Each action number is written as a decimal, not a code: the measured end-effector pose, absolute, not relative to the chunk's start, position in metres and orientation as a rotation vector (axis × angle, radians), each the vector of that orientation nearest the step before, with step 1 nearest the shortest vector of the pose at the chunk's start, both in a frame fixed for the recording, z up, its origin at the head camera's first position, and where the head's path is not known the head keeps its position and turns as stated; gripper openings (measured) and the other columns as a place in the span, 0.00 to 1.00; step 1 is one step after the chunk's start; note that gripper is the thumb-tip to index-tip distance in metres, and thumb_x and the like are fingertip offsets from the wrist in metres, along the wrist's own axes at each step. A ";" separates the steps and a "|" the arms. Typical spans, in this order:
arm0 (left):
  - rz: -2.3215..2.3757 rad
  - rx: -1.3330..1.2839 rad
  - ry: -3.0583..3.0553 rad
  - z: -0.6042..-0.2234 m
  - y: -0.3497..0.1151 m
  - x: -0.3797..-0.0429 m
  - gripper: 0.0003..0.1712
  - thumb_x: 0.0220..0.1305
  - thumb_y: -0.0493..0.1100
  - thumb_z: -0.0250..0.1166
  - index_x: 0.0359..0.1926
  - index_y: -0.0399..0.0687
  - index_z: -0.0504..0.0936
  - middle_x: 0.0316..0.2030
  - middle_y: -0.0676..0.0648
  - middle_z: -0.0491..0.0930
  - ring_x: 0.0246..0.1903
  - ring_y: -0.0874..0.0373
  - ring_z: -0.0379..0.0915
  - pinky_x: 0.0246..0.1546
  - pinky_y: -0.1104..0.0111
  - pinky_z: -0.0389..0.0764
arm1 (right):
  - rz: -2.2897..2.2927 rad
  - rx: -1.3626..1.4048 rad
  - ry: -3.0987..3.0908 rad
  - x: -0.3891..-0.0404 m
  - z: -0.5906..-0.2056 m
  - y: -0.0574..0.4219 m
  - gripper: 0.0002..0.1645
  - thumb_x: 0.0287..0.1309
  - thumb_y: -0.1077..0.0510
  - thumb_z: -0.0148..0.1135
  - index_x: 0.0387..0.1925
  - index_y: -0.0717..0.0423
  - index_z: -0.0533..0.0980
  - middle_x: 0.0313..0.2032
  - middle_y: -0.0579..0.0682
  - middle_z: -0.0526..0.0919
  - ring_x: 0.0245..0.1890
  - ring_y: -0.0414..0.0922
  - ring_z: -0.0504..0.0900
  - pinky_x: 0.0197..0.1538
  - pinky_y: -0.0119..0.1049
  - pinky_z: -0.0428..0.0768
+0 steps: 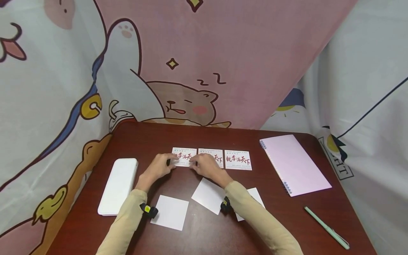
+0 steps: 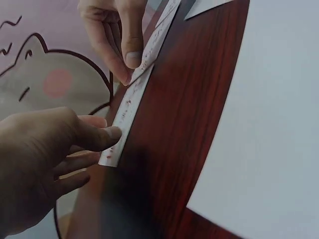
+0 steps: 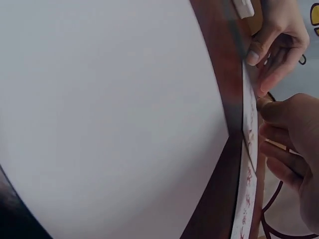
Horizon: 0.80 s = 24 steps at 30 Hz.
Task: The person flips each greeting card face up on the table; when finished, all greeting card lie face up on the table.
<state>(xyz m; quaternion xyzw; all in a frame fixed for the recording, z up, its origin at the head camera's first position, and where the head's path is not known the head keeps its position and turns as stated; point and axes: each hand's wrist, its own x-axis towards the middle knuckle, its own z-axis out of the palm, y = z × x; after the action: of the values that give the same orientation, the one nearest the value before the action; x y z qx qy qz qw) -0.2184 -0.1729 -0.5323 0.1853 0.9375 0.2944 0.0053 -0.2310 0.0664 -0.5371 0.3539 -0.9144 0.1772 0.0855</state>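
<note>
Three white cards printed with red Chinese characters lie in a row toward the back of the table. My left hand point(image 1: 158, 166) touches the left end of the leftmost card point(image 1: 183, 159), its thumb on the near side and its fingers loosely bent. At that card's other end rest the fingertips of my right hand point(image 1: 208, 166), which partly covers the middle card point(image 1: 216, 154). The leftmost card lies flat, end to end with the middle one, as the left wrist view shows. To the right is the third printed card point(image 1: 238, 161), untouched.
Nearer me lie a blank white card point(image 1: 170, 212), a second one point(image 1: 208, 194) and a third point(image 1: 256, 197) partly under my right sleeve. A white case point(image 1: 118, 184) stands left; a pink spiral notebook point(image 1: 296, 164) and a green pen point(image 1: 327, 227) lie right. Curtains border the table.
</note>
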 end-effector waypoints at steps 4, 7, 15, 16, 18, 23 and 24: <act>0.901 0.621 2.923 -0.525 -0.175 -0.207 0.20 0.56 0.34 0.75 0.51 0.43 0.87 0.51 0.42 0.87 0.56 0.45 0.81 0.60 0.51 0.79 | 0.605 1.027 -2.751 -0.224 -0.531 0.068 0.16 0.60 0.51 0.72 0.46 0.55 0.86 0.43 0.50 0.90 0.38 0.44 0.88 0.47 0.41 0.86; 0.872 0.659 2.856 -0.515 -0.178 -0.193 0.22 0.54 0.36 0.77 0.52 0.42 0.86 0.49 0.42 0.86 0.55 0.45 0.81 0.59 0.51 0.79 | 0.659 1.028 -2.792 -0.213 -0.523 0.067 0.19 0.61 0.50 0.71 0.49 0.57 0.85 0.47 0.52 0.89 0.44 0.46 0.88 0.51 0.42 0.85; 0.716 0.580 2.650 -0.494 -0.180 -0.143 0.32 0.36 0.42 0.87 0.46 0.48 0.83 0.42 0.46 0.74 0.43 0.52 0.71 0.47 0.57 0.78 | 0.664 1.165 -2.879 -0.168 -0.499 0.055 0.30 0.57 0.43 0.74 0.54 0.58 0.80 0.49 0.53 0.85 0.49 0.48 0.84 0.50 0.42 0.85; 0.677 0.545 2.638 -0.493 -0.179 -0.137 0.35 0.33 0.43 0.88 0.46 0.47 0.82 0.42 0.45 0.73 0.45 0.51 0.70 0.49 0.56 0.79 | 0.627 1.184 -2.891 -0.162 -0.499 0.053 0.33 0.55 0.42 0.75 0.54 0.58 0.79 0.48 0.52 0.84 0.48 0.47 0.84 0.48 0.41 0.85; 0.587 0.465 2.615 -0.490 -0.177 -0.126 0.47 0.27 0.45 0.90 0.53 0.42 0.78 0.48 0.42 0.71 0.51 0.47 0.69 0.55 0.53 0.78 | 0.542 1.224 -2.921 -0.151 -0.499 0.047 0.37 0.52 0.37 0.75 0.55 0.56 0.77 0.48 0.51 0.82 0.46 0.45 0.82 0.46 0.38 0.84; 0.311 0.422 2.635 -0.494 -0.173 -0.106 0.70 0.13 0.49 0.92 0.64 0.34 0.67 0.54 0.34 0.65 0.58 0.36 0.64 0.61 0.44 0.73 | 0.393 1.301 -2.928 -0.130 -0.503 0.035 0.43 0.44 0.28 0.75 0.50 0.54 0.76 0.43 0.47 0.78 0.39 0.42 0.77 0.40 0.33 0.79; 0.267 0.431 2.649 -0.496 -0.173 -0.104 0.69 0.11 0.49 0.92 0.62 0.36 0.67 0.53 0.34 0.65 0.56 0.36 0.64 0.59 0.44 0.73 | 0.368 1.304 -2.935 -0.127 -0.504 0.033 0.45 0.42 0.26 0.75 0.49 0.54 0.75 0.42 0.47 0.77 0.38 0.42 0.76 0.39 0.32 0.78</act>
<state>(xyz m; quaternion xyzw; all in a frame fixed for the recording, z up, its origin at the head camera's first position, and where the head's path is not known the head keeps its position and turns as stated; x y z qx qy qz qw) -0.1035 -0.1726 -0.4960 0.1559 0.9580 0.0966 0.2205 -0.1267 0.0326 -0.5043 0.4029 -0.9070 0.1136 -0.0453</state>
